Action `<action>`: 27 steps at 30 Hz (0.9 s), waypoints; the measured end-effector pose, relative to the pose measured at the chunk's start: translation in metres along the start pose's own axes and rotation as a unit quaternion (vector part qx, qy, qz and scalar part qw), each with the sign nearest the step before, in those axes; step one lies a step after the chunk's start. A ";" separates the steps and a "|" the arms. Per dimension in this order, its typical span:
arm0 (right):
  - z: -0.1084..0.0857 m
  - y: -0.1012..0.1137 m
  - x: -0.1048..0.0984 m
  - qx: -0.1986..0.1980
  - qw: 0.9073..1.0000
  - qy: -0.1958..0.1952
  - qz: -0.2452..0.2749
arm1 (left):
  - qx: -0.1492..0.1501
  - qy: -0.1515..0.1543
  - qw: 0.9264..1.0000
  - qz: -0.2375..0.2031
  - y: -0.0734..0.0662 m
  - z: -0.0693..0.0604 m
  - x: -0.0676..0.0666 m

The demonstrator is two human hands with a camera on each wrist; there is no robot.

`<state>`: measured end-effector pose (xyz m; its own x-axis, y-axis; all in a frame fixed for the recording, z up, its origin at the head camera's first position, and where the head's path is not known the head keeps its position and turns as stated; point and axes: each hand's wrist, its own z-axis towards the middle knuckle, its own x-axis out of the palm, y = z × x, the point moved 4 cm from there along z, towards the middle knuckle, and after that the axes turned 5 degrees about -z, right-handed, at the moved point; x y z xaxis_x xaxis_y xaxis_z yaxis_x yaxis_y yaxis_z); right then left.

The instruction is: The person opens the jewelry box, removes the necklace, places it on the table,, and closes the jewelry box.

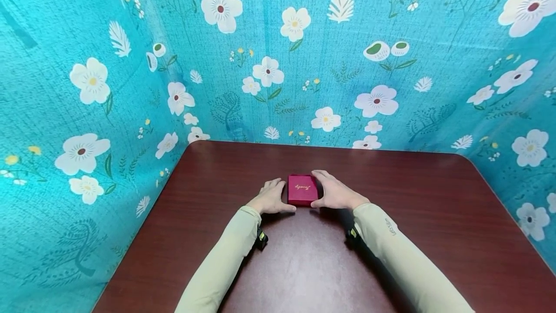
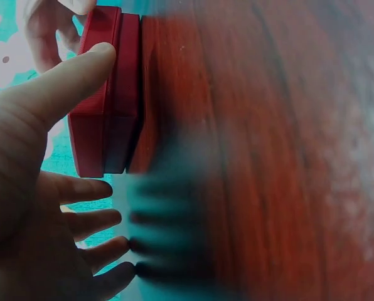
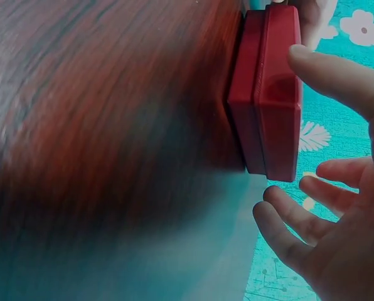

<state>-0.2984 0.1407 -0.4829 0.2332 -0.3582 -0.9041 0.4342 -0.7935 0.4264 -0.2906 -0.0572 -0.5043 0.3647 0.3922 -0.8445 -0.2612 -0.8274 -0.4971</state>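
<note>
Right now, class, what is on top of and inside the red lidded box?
Gold script lettering tops the red lidded box. Its closed lid hides the inside.

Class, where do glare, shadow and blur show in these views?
Head: pale glare on the glossy, dark red wood-grain table, shadow under the pale green fabric sleeves; left wrist: table blurred, the square red box crisper; right wrist: table blurred toward the bottom, sheen at the left edge.

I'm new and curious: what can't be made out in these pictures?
- Head view: inside the square red box, hidden by its closed lid.
- Right wrist view: most of the left hand, cut off by the top edge.
- Left wrist view: much of the brown wooden table, blurred.
</note>
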 end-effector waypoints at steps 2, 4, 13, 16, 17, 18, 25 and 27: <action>0.001 0.001 0.002 -0.006 1.000 0.000 0.002 | 0.004 -0.002 1.000 -0.002 0.000 0.001 0.001; 0.003 0.001 0.005 -0.009 1.000 0.002 0.005 | 0.004 -0.003 1.000 -0.002 0.000 0.002 0.001; 0.011 -0.003 0.014 -0.012 1.000 0.008 0.017 | 0.006 -0.008 1.000 -0.018 0.000 0.004 0.004; 0.013 -0.003 0.016 -0.010 1.000 0.013 0.016 | 0.000 -0.013 1.000 -0.021 0.000 0.005 0.003; 0.014 -0.003 0.017 -0.010 1.000 0.014 0.015 | -0.003 -0.014 1.000 -0.023 0.000 0.005 0.003; 0.014 -0.003 0.017 -0.010 1.000 0.014 0.014 | -0.006 -0.016 1.000 -0.024 0.000 0.006 0.003; 0.018 -0.003 0.017 -0.007 1.000 0.016 0.005 | -0.018 -0.025 0.999 -0.032 0.000 0.010 0.003; 0.018 -0.003 0.017 -0.005 1.000 0.017 0.004 | -0.017 -0.023 0.999 -0.031 0.001 0.011 0.004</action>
<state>-0.3116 0.1284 -0.5001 0.2658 -0.3470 -0.8994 0.4413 -0.7857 0.4335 -0.2989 -0.0519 -0.5100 0.3384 0.4605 -0.8206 -0.2077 -0.8140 -0.5424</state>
